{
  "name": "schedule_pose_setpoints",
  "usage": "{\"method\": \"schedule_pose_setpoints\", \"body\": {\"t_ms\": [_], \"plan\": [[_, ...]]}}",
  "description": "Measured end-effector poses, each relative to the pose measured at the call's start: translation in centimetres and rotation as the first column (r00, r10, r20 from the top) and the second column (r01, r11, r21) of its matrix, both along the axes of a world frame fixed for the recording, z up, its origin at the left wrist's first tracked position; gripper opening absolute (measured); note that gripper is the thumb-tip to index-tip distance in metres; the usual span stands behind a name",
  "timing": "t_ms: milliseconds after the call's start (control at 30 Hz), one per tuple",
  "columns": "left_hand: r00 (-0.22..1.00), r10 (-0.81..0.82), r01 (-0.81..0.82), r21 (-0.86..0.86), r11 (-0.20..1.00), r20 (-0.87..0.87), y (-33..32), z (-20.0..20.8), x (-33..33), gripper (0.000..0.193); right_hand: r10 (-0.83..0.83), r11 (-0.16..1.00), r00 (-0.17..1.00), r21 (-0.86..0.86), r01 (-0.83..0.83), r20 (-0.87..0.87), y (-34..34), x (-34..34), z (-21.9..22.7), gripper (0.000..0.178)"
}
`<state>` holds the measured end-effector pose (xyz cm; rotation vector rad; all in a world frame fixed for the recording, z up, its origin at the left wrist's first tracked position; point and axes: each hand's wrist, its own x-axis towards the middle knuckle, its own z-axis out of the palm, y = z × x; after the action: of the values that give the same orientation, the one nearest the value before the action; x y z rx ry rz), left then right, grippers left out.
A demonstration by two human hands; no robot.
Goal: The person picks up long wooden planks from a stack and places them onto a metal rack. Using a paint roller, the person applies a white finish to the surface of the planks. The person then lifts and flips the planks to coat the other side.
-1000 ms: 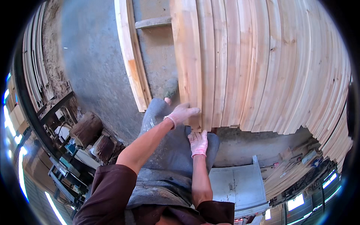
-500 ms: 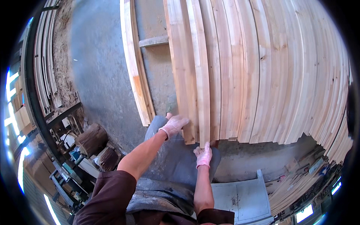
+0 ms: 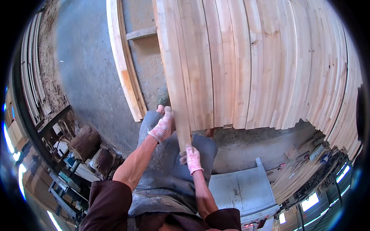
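Observation:
Long pale wooden boards (image 3: pixel 239 69) lie side by side, running away from me. My right hand (image 3: pixel 192 158), in a pinkish-white knit glove, is closed around the near end of one wooden board (image 3: pixel 178 96) at the left of the row. That board's end sticks out nearer to me than its neighbours, above my thighs. My left hand (image 3: pixel 163 125), gloved alike, is beside the same board's left edge, fingers stretched away from me and somewhat blurred. Whether those fingers touch the edge is hard to make out.
Further left, a narrow stack of boards (image 3: pixel 125 65) lies by a wooden crosspiece (image 3: pixel 141 33). Cut logs (image 3: pixel 85 143) and a metal frame (image 3: pixel 46 131) stand at the left. A pale blue-grey metal cabinet (image 3: pixel 244 188) is at lower right, with scattered wood strips (image 3: pixel 295 173) beyond it.
My right hand has pulled the board's end left and toward me, over the neighbouring boards. My left hand has shifted left and turned its fingers away from me. The whole view has shifted slightly.

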<state>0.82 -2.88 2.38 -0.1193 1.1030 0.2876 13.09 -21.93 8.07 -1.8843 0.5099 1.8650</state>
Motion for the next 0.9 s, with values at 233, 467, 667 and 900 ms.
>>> {"method": "schedule_pose_setpoints", "body": {"t_ms": [233, 467, 667, 900], "plan": [[0.886, -0.275, 0.354, 0.164, 0.921, -0.373, 1.0, 1.3, -0.4, 0.07, -0.54, 0.746, 0.714, 0.139, 0.652, -0.446, -4.8, 8.4, -8.9, 0.028], [0.912, -0.232, 0.276, 0.086, 0.957, -0.339, 1.3, -0.4, -0.5, 0.07, -0.514, 0.836, 0.816, -0.057, 0.545, 0.263, 3.2, 7.3, -13.7, 0.095], [0.892, -0.261, 0.308, 0.073, 0.949, -0.368, -0.4, -4.2, -0.9, 0.071, -0.428, 0.902, 0.877, 0.047, 0.429, 0.219, 2.3, 8.7, -7.0, 0.065], [0.889, -0.273, 0.318, 0.066, 0.946, -0.366, 2.8, 2.5, 1.1, 0.071, -0.284, 0.958, 0.928, 0.042, 0.283, 0.24, -0.6, 10.6, 5.7, 0.065]]}}
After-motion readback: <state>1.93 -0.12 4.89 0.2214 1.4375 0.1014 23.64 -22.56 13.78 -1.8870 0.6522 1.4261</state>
